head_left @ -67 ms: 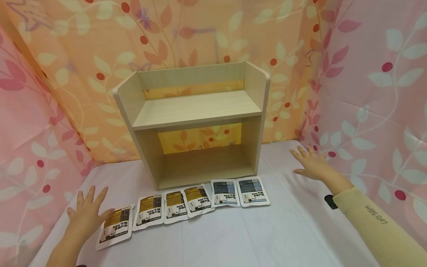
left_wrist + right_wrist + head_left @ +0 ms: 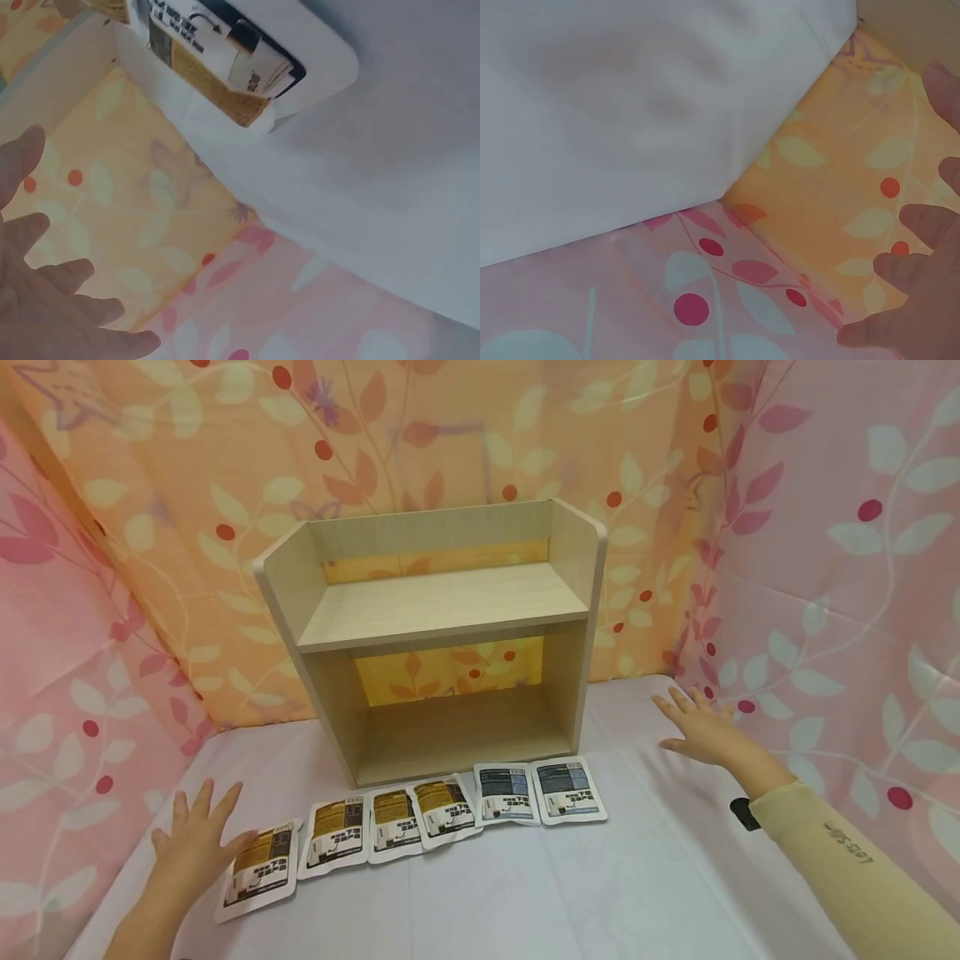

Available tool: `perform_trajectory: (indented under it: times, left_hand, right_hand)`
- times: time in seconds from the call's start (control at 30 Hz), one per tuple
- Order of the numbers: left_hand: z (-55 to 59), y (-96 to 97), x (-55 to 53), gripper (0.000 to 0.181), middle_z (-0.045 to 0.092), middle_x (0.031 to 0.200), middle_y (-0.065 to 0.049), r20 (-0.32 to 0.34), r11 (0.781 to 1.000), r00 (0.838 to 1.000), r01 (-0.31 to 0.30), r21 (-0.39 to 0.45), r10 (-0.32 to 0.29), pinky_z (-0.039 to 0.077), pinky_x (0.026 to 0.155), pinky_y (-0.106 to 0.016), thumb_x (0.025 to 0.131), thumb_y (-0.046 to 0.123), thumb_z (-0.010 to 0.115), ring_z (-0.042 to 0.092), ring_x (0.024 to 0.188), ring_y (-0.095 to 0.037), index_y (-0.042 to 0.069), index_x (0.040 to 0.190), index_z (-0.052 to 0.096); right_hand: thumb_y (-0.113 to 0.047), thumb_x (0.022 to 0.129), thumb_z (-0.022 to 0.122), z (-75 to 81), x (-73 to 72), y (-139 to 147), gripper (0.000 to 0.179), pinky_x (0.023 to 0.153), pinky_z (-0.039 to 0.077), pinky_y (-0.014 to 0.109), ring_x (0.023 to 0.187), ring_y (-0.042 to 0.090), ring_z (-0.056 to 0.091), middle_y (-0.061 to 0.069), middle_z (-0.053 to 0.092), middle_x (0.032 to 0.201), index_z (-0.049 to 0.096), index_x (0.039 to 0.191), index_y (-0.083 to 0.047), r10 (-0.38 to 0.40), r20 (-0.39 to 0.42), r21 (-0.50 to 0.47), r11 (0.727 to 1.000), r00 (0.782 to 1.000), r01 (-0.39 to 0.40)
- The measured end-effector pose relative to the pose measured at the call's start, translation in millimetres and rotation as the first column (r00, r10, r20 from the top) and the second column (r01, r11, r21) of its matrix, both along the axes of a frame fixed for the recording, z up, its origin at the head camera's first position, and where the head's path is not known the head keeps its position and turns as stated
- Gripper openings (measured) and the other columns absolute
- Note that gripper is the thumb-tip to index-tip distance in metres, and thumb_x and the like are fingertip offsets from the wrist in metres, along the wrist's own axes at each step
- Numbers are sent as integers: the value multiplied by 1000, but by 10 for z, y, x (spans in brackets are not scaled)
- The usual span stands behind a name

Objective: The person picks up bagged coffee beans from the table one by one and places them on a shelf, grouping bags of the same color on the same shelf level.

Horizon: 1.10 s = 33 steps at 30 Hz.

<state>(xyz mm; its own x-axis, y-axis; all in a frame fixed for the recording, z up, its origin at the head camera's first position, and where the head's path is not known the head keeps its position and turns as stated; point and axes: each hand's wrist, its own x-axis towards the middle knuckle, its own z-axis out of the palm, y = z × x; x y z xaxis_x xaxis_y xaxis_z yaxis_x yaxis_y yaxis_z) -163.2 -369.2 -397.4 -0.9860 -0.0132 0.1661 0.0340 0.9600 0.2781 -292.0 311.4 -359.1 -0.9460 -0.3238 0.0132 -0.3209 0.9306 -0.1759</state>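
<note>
My left hand (image 2: 189,843) is at the left with fingers spread, its thumb overlapping the edge of the leftmost brown-and-white pouch (image 2: 258,868) in the head view. In the left wrist view the fingers of that hand (image 2: 52,292) are apart and hold nothing. Further right lie more brown pouches (image 2: 335,831), two of them overlapping, then two blue-and-white pouches (image 2: 567,789). All lie flat in a row on the white table. My right hand (image 2: 701,727), also empty with spread fingers, hovers over the table's right side, away from the pouches.
Behind the row stands a pale wooden two-tier shelf (image 2: 450,602), its two tiers holding nothing. Floral cloth (image 2: 847,610) surrounds the white tabletop (image 2: 510,893) at the back and sides. A small black object (image 2: 744,814) shows by the right sleeve.
</note>
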Motion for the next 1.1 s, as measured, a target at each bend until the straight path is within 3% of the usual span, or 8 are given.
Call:
perform_trajectory:
  times: [0.17,0.23,0.47,0.57,0.67,0.8,0.93,1.1]
  left_hand:
    - [-85,-37,48,73,16,141,-46,46,999,998,-44,-2,44,18,86,-85,91,27,66,12,125,-68,-7,142,28]
    - [-120,-53,74,72,17,138,-48,99,998,993,-63,27,60,22,89,-82,93,28,63,16,124,-67,-11,141,26]
    - [-273,-106,201,81,21,135,-49,288,975,951,-160,154,111,23,102,-70,96,34,58,21,125,-64,-24,137,21]
    - [-317,-137,260,82,20,136,-49,330,956,931,-227,186,157,24,102,-69,97,36,56,21,125,-64,-24,137,18]
    - [-346,-173,308,82,19,136,-49,349,936,917,-280,216,194,25,102,-69,97,37,54,21,125,-64,-23,138,16]
    - [-376,-182,337,87,20,135,-49,378,897,893,-356,260,245,26,102,-69,97,40,54,23,124,-64,-24,138,12]
    - [-408,-162,338,95,19,133,-50,420,834,855,-452,317,304,24,104,-67,94,44,55,23,123,-63,-25,138,7]
    - [-442,-162,331,93,21,133,-50,431,768,838,-507,390,335,23,107,-64,95,40,55,24,124,-61,-26,138,5]
  right_hand:
    - [-32,92,65,53,12,-50,75,88,-1,87,134,61,9,34,16,152,26,149,-3,-17,-42,-57,998,999,14]
    - [-31,92,65,87,12,-80,74,87,1,88,133,61,12,35,18,151,27,149,-1,-27,-75,-96,995,997,20]
    - [-21,92,65,180,6,-186,70,94,14,83,134,55,22,35,26,148,30,146,6,-34,-242,-226,974,970,-22]
    - [-15,92,66,267,21,-249,69,102,22,73,133,54,27,36,31,146,31,144,11,-20,-321,-303,949,947,-83]
    - [-15,93,65,386,43,-312,69,105,25,65,132,54,29,37,32,145,29,145,12,-20,-378,-394,908,925,-142]
    - [-21,95,64,562,72,-416,73,104,27,65,130,54,33,36,32,145,25,149,7,-57,-409,-495,852,911,-169]
    - [-21,95,64,721,81,-537,74,99,33,66,128,53,37,30,30,150,21,153,-1,-79,-398,-575,798,914,-182]
    - [-16,95,64,897,73,-675,75,95,39,62,128,48,41,25,32,151,19,155,-7,-89,-378,-641,743,922,-191]
